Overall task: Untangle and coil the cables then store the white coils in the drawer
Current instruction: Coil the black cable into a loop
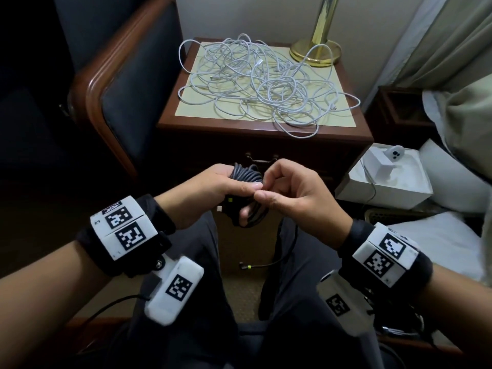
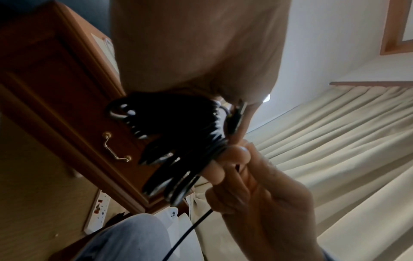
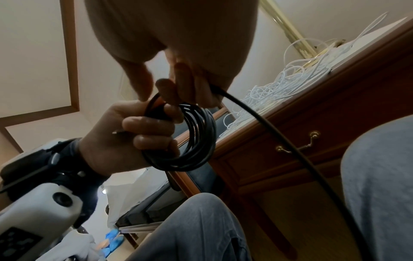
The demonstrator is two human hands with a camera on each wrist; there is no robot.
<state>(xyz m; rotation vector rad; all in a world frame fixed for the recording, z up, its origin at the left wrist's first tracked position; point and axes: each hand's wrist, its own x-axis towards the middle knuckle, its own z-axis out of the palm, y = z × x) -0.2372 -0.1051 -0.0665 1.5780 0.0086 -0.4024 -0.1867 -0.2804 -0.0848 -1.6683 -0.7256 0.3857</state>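
Observation:
My left hand [image 1: 213, 187] grips a coil of black cable [image 1: 246, 177] in front of the nightstand, fingers curled through the loops [image 3: 196, 141]. My right hand [image 1: 287, 187] pinches the loose strand of that black cable [image 3: 245, 109] right beside the coil, fingertips meeting my left thumb. The free end trails down between my knees to a plug [image 1: 245, 267] near the floor. A tangled heap of white cables [image 1: 261, 83] lies on the nightstand top [image 1: 343, 115]. The drawer [image 1: 300, 161] below it is closed, its brass handle [image 1: 262, 157] partly behind the coil.
A brass lamp base [image 1: 316, 49] stands on the back right corner of the nightstand. A dark upholstered chair [image 1: 119, 83] is at left. A white open box [image 1: 386, 174] with a small device sits at right, next to bedding and curtains.

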